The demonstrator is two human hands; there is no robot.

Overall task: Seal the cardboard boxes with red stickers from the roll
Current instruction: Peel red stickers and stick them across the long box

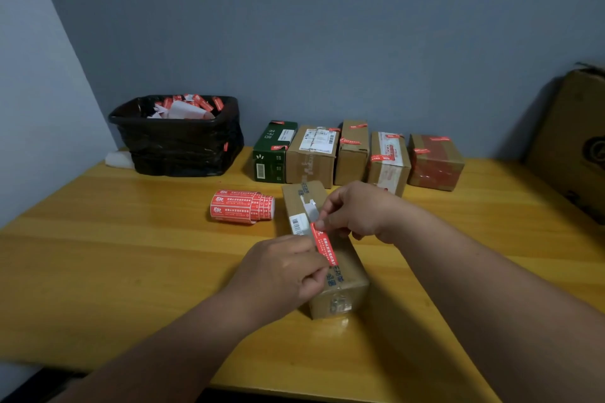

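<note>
A long brown cardboard box (343, 275) lies in the middle of the yellow table (131, 255), its length running away from me. Over its top stretches a red sticker (324, 247) with white print. My left hand (281, 275) pinches the sticker's near end and my right hand (357, 209) pinches its far end. The roll of red stickers (240, 206) lies on its side just left of the box, apart from both hands.
Against the back wall stands a row of boxes with red stickers on them: a green one (273, 152) and several brown ones (388, 159). A black bin (178, 137) with sticker scraps sits at back left. A large cardboard box (573, 141) leans at right.
</note>
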